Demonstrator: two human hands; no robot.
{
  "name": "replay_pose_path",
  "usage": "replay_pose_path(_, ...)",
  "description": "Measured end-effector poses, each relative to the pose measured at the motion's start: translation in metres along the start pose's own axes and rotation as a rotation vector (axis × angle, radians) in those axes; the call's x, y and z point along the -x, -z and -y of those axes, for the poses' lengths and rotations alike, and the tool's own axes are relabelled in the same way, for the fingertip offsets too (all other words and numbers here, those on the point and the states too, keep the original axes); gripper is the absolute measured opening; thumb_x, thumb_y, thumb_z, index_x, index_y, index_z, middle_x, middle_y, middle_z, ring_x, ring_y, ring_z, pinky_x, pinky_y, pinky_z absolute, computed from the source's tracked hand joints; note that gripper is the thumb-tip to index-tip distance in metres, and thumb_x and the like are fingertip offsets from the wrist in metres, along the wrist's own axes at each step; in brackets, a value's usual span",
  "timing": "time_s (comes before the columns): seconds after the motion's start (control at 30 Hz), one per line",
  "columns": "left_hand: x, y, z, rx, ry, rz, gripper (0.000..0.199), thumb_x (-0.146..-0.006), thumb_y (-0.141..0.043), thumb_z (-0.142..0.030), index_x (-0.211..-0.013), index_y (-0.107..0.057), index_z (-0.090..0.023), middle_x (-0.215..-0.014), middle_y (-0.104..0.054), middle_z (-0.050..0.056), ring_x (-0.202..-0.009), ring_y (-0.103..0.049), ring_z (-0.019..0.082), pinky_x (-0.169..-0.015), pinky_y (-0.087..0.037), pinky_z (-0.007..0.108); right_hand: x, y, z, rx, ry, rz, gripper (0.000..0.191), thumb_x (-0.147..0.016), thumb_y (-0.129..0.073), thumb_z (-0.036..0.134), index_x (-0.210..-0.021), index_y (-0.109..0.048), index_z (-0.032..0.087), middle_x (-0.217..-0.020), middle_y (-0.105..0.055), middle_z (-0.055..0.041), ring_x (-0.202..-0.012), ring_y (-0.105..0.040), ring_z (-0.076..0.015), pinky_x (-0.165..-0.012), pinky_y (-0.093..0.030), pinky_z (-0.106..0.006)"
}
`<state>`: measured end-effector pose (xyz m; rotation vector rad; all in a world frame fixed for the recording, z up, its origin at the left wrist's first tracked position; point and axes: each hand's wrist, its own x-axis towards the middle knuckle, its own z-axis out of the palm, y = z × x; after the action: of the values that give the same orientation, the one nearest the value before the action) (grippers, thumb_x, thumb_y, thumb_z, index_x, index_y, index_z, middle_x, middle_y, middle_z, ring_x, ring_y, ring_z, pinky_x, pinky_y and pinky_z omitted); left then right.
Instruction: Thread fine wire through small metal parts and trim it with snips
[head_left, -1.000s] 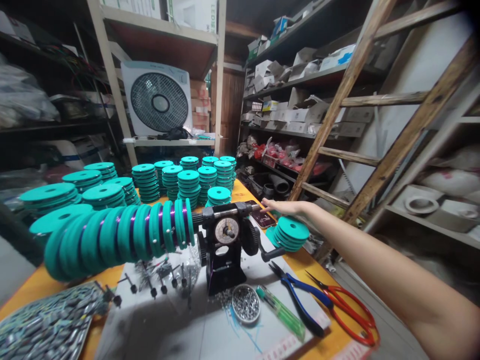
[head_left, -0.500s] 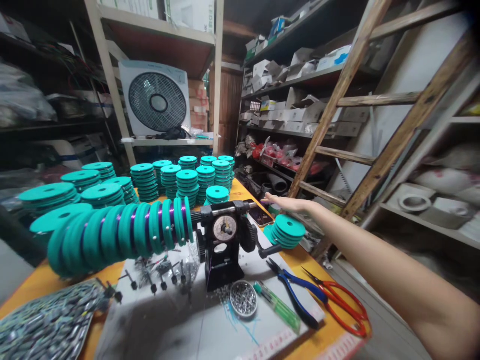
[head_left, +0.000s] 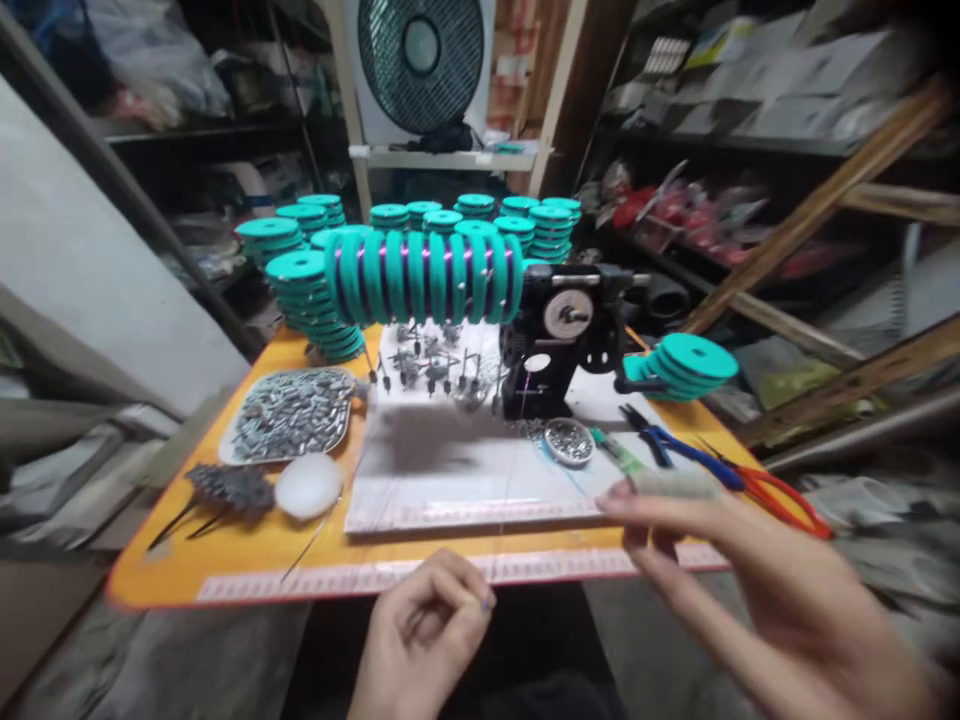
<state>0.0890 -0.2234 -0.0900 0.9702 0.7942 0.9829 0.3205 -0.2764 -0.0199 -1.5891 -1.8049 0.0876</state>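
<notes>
My left hand (head_left: 427, 630) is at the table's front edge, thumb and finger pinched together. A faint thin line runs down from the winding machine (head_left: 551, 340) to its fingertips, where a tiny bluish bit shows. To the right, my right hand (head_left: 757, 590) is blurred, its fingers apart and curved, with nothing visible between them. It hovers over the front right of the table, near a green clear tube (head_left: 615, 452). On the machine's shaft sits a row of teal foam spools (head_left: 427, 275) wound with purple line.
A tray of grey weights (head_left: 292, 415), a white round lump (head_left: 308, 487) and a dish of small metal bits (head_left: 568, 441) lie on the orange table (head_left: 172, 540). Blue pliers (head_left: 694, 455) and red scissors (head_left: 784, 498) are at right. Teal spools (head_left: 694, 365) stand beside the crank.
The view has swung down and left. My right hand has come from beyond the crank back to the front of the table. My left hand has come into view, pinched.
</notes>
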Motion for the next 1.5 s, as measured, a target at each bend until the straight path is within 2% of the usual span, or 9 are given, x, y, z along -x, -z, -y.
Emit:
replay_pose_path(0.1, 0.003, 0.002, 0.003, 0.071, 0.007, 0.065, 0.024, -0.082, -0.073, -0.033, -0.069, -0.062, -0.015, -0.081, -0.058, 0.006, -0.073, -0.054, 0.013, -0.066, -0.044, 0.021, 0.028, -0.038, 0.023, -0.119, -0.006, 0.012, 0.032, -0.087, -0.060, 0.029, -0.115, -0.059, 0.045, -0.094, -0.073, -0.0013, -0.078, -0.071, -0.0267, -0.062, -0.062, -0.042)
replay_pose_path(0.2, 0.007, 0.001, 0.002, 0.140, 0.041, 0.097, 0.019, -0.084, -0.070, -0.027, -0.071, -0.063, -0.016, -0.084, -0.057, 0.005, -0.074, -0.052, 0.011, -0.068, -0.044, 0.020, 0.035, -0.065, 0.037, -0.255, -0.099, -0.002, 0.027, -0.087, -0.059, 0.027, -0.109, -0.060, 0.044, -0.091, -0.073, -0.0012, -0.076, -0.071, -0.0260, -0.061, -0.064, -0.041)
replay_pose_path(0.43, 0.007, -0.005, 0.000, 0.289, 0.043, 0.112, 0.014, -0.084, -0.071, -0.021, -0.072, -0.066, -0.015, -0.085, -0.058, 0.003, -0.078, -0.057, 0.012, -0.088, -0.048, 0.028, 0.036, -0.094, 0.048, -0.514, -0.318, 0.017, 0.016, -0.084, -0.067, 0.033, -0.099, -0.069, 0.035, -0.079, -0.067, -0.0024, -0.063, -0.070, -0.0193, -0.047, -0.061, -0.027)
replay_pose_path(0.67, 0.010, -0.009, 0.002, 0.385, 0.075, 0.137, 0.012, -0.085, -0.068, -0.016, -0.073, -0.068, -0.015, -0.085, -0.059, 0.003, -0.083, -0.060, 0.013, -0.100, -0.044, 0.033, 0.033, -0.095, 0.053, -0.523, -0.270, -0.055, 0.013, -0.083, -0.068, 0.016, -0.088, -0.071, 0.026, -0.077, -0.065, 0.0008, -0.065, -0.070, -0.0109, -0.057, -0.059, -0.014)
replay_pose_path(0.83, 0.013, -0.008, 0.004, 0.356, 0.117, 0.151, 0.015, -0.085, -0.069, -0.022, -0.073, -0.065, -0.015, -0.088, -0.053, 0.002, -0.070, -0.053, 0.008, -0.065, -0.046, 0.021, 0.047, -0.094, 0.049, -0.431, -0.078, -0.097, 0.030, -0.084, -0.060, 0.003, -0.102, -0.068, 0.026, -0.083, -0.066, -0.0005, -0.061, -0.067, -0.0092, -0.056, -0.058, -0.014)
replay_pose_path(0.93, 0.014, -0.007, 0.005, 0.279, 0.094, 0.155, 0.016, -0.087, -0.068, -0.023, -0.074, -0.063, -0.014, -0.089, -0.050, 0.002, -0.068, -0.048, 0.006, -0.059, -0.039, 0.018, 0.057, -0.093, 0.045, -0.335, 0.017, -0.181, 0.040, -0.081, -0.063, 0.001, -0.110, -0.069, 0.027, -0.095, -0.070, -0.0047, -0.080, -0.072, -0.0166, -0.070, -0.061, -0.022)
replay_pose_path(1.1, 0.014, -0.008, 0.002, 0.113, 0.027, 0.158, 0.020, -0.088, -0.066, -0.026, -0.073, -0.059, -0.014, -0.090, -0.049, 0.002, -0.059, -0.041, 0.004, -0.048, -0.032, 0.017, 0.065, -0.089, 0.036, -0.234, 0.011, -0.211, 0.029, -0.083, -0.065, 0.011, -0.104, -0.074, 0.029, -0.090, -0.071, -0.0059, -0.079, -0.072, -0.0207, -0.072, -0.062, -0.029)
replay_pose_path(1.23, 0.014, -0.008, -0.001, -0.121, -0.081, 0.071, 0.018, -0.087, -0.066, -0.022, -0.071, -0.061, -0.015, -0.093, -0.052, 0.004, -0.069, -0.050, 0.009, -0.054, -0.040, 0.020, 0.061, -0.086, 0.031, -0.256, 0.108, -0.208, 0.028, -0.090, -0.056, 0.015, -0.108, -0.072, 0.029, -0.075, -0.065, -0.0048, -0.067, -0.067, -0.0177, -0.059, -0.059, -0.029)
replay_pose_path(1.5, 0.016, -0.003, 0.001, -0.331, -0.332, -0.012, 0.011, -0.083, -0.068, -0.012, -0.075, -0.063, -0.018, -0.088, -0.057, 0.002, -0.084, -0.057, 0.014, -0.076, -0.047, 0.025, 0.049, -0.073, 0.039, -0.198, 0.207, -0.143, 0.033, -0.084, -0.059, 0.006, -0.109, -0.071, 0.024, -0.075, -0.062, -0.0045, -0.064, -0.063, -0.0164, -0.057, -0.056, -0.027)
